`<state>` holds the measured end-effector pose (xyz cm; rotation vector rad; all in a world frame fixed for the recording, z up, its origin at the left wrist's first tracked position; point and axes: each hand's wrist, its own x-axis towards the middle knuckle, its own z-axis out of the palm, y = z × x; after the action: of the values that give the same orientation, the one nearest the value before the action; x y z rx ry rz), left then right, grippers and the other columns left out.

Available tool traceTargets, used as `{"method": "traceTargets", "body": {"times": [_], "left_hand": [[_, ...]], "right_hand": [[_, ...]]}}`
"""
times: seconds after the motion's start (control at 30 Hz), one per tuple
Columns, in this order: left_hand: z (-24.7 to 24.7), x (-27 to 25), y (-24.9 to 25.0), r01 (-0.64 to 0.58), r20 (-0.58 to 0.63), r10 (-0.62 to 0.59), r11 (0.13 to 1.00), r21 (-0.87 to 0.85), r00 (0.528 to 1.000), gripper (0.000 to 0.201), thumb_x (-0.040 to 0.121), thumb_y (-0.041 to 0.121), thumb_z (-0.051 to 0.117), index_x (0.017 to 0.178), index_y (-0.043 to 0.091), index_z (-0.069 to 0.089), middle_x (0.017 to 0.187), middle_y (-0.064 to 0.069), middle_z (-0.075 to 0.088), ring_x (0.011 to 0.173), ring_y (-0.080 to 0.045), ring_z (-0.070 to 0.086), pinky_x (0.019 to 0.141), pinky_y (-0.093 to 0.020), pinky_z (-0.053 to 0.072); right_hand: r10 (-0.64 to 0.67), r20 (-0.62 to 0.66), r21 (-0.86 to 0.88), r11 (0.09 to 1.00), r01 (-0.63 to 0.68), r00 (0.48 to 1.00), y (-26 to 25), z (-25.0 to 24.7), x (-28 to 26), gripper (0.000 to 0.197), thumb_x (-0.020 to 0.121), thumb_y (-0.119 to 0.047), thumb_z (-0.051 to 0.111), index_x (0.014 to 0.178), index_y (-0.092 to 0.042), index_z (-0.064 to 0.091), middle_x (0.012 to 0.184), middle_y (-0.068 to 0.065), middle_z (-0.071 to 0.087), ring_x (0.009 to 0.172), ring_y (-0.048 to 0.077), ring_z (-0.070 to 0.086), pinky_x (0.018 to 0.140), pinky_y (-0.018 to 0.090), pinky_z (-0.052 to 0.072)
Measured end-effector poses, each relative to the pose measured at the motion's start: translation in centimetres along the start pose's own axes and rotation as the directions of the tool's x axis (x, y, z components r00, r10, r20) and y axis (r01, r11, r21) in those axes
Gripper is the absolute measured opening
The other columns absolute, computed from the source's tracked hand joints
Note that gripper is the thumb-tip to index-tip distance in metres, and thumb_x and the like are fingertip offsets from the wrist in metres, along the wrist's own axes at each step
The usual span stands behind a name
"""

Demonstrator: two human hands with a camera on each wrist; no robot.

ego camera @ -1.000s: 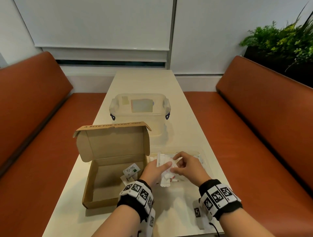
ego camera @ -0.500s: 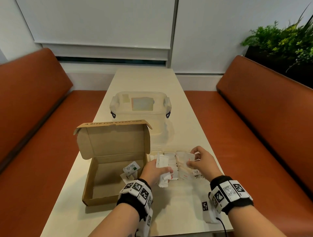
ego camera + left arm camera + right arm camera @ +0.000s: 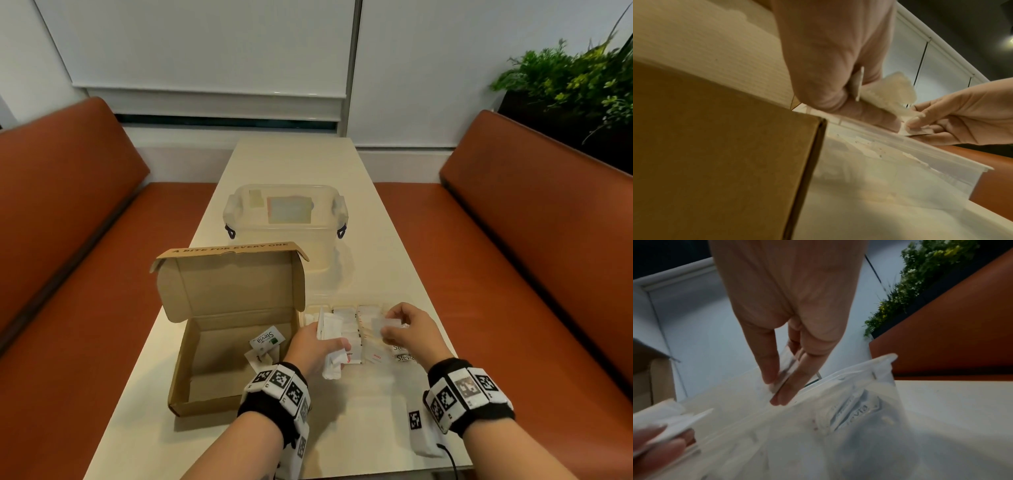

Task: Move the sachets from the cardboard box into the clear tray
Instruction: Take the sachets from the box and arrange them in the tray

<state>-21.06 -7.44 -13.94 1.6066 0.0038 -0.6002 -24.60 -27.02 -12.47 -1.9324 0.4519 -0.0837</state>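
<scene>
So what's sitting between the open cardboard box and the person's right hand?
In the head view: the left hand gripping white sachets, over the clear tray already lined with sachets.

A café or restaurant booth. Two rust-orange padded seats (image 3: 534, 240) face each other across a long cream bench (image 3: 294, 164). A planter of greenery (image 3: 568, 85) sits behind the right seat.
</scene>
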Motion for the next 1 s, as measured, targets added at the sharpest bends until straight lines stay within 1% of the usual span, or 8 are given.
{"method": "traceTargets", "body": {"times": [0.13,0.23,0.4,0.57,0.63,0.73,0.9,1.0], "left_hand": [[-0.1,0.3,-0.3,-0.016,-0.004,0.016,1.0,0.019,1.0,0.019,0.074,0.003,0.073,0.09,0.0,0.063,0.098,-0.027,0.065,0.091,-0.038,0.063,0.085,-0.055,0.05],[-0.1,0.5,-0.5,-0.025,-0.011,0.026,0.998,0.052,1.0,0.016,0.074,0.004,0.074,0.085,0.004,0.063,0.09,-0.016,0.065,0.086,-0.029,0.063,0.083,-0.048,0.052],[-0.1,0.9,-0.8,-0.02,-0.035,0.023,0.995,0.096,0.999,0.017,0.071,0.006,0.076,0.081,0.008,0.062,0.082,-0.01,0.065,0.078,-0.024,0.062,0.073,-0.037,0.053],[-0.2,0.9,-0.9,-0.017,-0.037,0.022,0.991,0.132,0.999,0.019,0.069,0.009,0.077,0.08,0.01,0.062,0.084,-0.011,0.065,0.081,-0.026,0.063,0.08,-0.045,0.054],[-0.3,1.0,-1.0,-0.025,-0.037,0.03,0.992,0.124,0.999,0.019,0.069,0.009,0.077,0.081,0.009,0.062,0.083,-0.01,0.065,0.081,-0.026,0.062,0.08,-0.045,0.054],[-0.3,1.0,-1.1,-0.038,-0.025,0.041,0.991,0.125,0.999,0.018,0.07,0.009,0.077,0.081,0.009,0.062,0.084,-0.01,0.065,0.083,-0.027,0.063,0.081,-0.046,0.054],[-0.3,1.0,-1.1,-0.038,-0.016,0.04,0.992,0.117,0.999,0.015,0.071,0.01,0.077,0.077,0.012,0.063,0.083,-0.009,0.065,0.082,-0.026,0.063,0.08,-0.045,0.054],[-0.5,1.0,-1.2,-0.036,-0.012,0.038,0.993,0.115,0.999,0.016,0.071,0.011,0.077,0.08,0.01,0.064,0.082,-0.008,0.066,0.079,-0.024,0.063,0.074,-0.039,0.054]], "right_hand": [[-0.054,0.024,-0.265,0.963,0.059,0.998,0.6,0.4,-0.1,0.017,0.075,-0.005,0.07,0.067,-0.016,0.06,0.065,0.0,0.058,0.054,0.008,0.05,0.047,0.013,0.041],[-0.072,0.091,-0.375,0.921,0.101,0.993,1.0,0.8,-0.2,0.021,0.074,-0.006,0.073,0.065,-0.018,0.06,0.061,-0.004,0.059,0.053,0.004,0.051,0.048,0.009,0.039],[-0.088,0.201,-0.558,0.808,0.188,0.976,1.1,1.1,-0.1,0.024,0.076,-0.001,0.067,0.066,-0.02,0.055,0.065,-0.011,0.055,0.059,0.001,0.048,0.054,0.007,0.038],[-0.094,0.236,-0.624,0.748,0.225,0.967,1.2,1.5,0.3,0.03,0.077,-0.005,0.069,0.063,-0.024,0.05,0.065,-0.011,0.053,0.061,0.003,0.047,0.057,0.012,0.036],[-0.1,0.209,-0.61,0.764,0.21,0.973,1.2,1.7,0.4,0.029,0.077,-0.007,0.072,0.063,-0.022,0.051,0.065,-0.01,0.054,0.061,0.005,0.048,0.057,0.012,0.038],[-0.094,0.164,-0.571,0.802,0.173,0.982,1.4,1.8,0.5,0.032,0.077,-0.007,0.072,0.061,-0.02,0.048,0.063,-0.004,0.055,0.061,0.013,0.053,0.061,0.022,0.046],[-0.078,0.202,-0.728,0.655,0.203,0.976,1.8,1.8,0.5,0.033,0.079,-0.019,0.072,0.062,-0.022,0.043,0.076,-0.004,0.052,0.068,0.013,0.048,0.056,0.018,0.034],[-0.075,0.198,-0.737,0.646,0.198,0.977,2.0,1.9,0.4,0.038,0.079,-0.017,0.071,0.06,-0.023,0.039,0.076,-0.004,0.049,0.066,0.013,0.045,0.054,0.017,0.031]]}}
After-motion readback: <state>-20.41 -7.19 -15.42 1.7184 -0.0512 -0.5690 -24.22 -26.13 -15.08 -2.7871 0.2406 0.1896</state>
